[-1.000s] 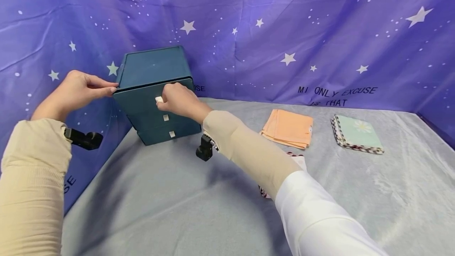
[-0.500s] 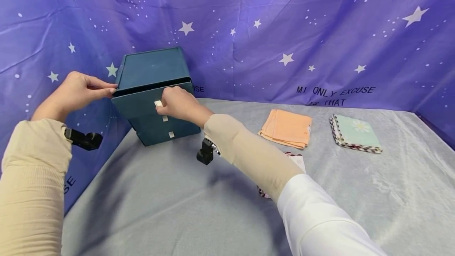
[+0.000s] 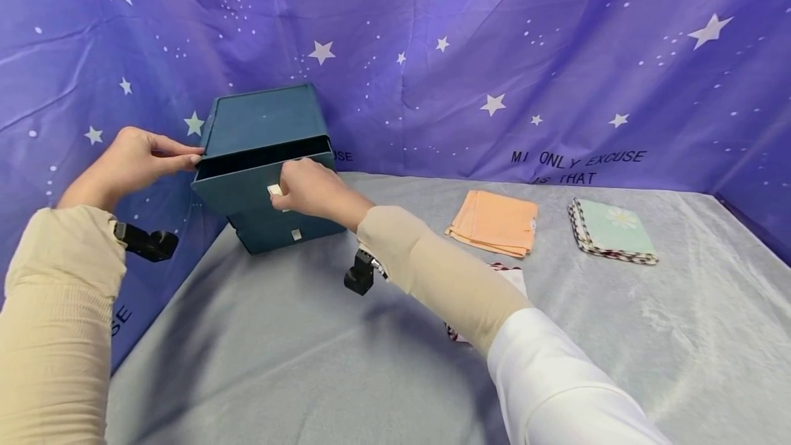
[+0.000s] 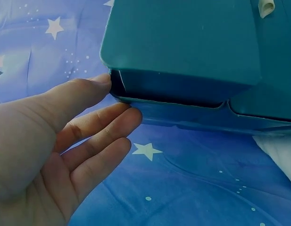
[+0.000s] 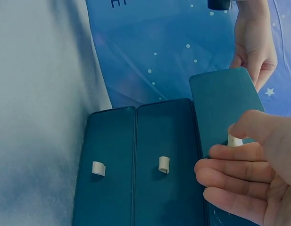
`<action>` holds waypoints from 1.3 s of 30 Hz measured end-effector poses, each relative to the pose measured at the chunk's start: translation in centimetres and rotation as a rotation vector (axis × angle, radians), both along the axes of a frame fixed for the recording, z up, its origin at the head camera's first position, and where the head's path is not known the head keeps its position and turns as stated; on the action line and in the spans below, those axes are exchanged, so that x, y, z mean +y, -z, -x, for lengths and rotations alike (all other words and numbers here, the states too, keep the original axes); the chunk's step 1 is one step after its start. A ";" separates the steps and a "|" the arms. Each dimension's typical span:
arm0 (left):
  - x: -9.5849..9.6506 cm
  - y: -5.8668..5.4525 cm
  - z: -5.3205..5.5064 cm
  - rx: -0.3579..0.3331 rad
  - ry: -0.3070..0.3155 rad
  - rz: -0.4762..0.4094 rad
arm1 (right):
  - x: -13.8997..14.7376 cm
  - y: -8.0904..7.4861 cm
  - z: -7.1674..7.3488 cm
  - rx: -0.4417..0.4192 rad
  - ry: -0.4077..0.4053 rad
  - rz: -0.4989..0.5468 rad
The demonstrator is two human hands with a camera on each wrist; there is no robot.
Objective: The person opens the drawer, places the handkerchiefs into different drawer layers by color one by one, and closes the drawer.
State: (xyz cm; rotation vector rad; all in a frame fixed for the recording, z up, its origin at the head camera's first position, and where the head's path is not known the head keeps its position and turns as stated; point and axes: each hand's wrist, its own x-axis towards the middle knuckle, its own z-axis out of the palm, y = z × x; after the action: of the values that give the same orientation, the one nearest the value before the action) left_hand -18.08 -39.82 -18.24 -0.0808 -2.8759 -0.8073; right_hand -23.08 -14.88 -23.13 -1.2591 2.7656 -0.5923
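Note:
A dark blue-green cabinet [image 3: 266,119] with three stacked drawers stands at the back left. Its top drawer [image 3: 237,185] is pulled partway out, leaving a dark gap under the cabinet's top. My right hand [image 3: 312,187] pinches that drawer's small cream pull tab [image 5: 234,140] between thumb and index finger, the other fingers extended below. At the cabinet's front left corner, my left hand [image 3: 139,156] holds the frame edge between thumb and fingertips. The left wrist view shows the thumb just behind the drawer front [image 4: 183,42]. The drawer's inside is mostly hidden.
To the right on the grey cloth-covered table [image 3: 278,362] lie a folded orange cloth [image 3: 497,222] and a folded mint cloth [image 3: 618,229] with a checked border. A white cloth [image 3: 515,279] is partly hidden under my right forearm. Starry purple fabric [image 3: 402,101] hangs behind the cabinet.
The right hand has drawn the top drawer outward toward me and slightly down, widening the gap above it. My left hand stays at the cabinet's corner.

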 end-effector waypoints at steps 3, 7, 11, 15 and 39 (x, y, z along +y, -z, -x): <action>-0.1 0.1 0.1 -0.009 -0.006 -0.016 | 0.1 0.1 -0.3 0.016 0.001 -0.002; -0.3 0.2 0.1 -0.018 -0.008 -0.032 | 0.2 0.1 -0.7 0.036 0.013 -0.019; -0.3 0.2 0.1 -0.012 -0.003 -0.030 | 0.4 0.1 -1.3 0.052 0.019 -0.037; -0.3 0.2 0.1 -0.010 0.004 -0.045 | 0.6 0.0 -1.9 0.070 0.021 -0.046; -0.4 0.4 0.2 0.005 0.003 -0.034 | 1.6 -0.3 -4.3 0.140 0.005 -0.127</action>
State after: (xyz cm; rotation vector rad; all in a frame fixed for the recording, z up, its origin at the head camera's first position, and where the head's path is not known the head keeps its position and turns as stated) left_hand -18.25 -40.23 -18.67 -0.0835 -2.8572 -0.8545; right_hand -18.77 -13.30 -22.79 -1.3134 2.8658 -0.3343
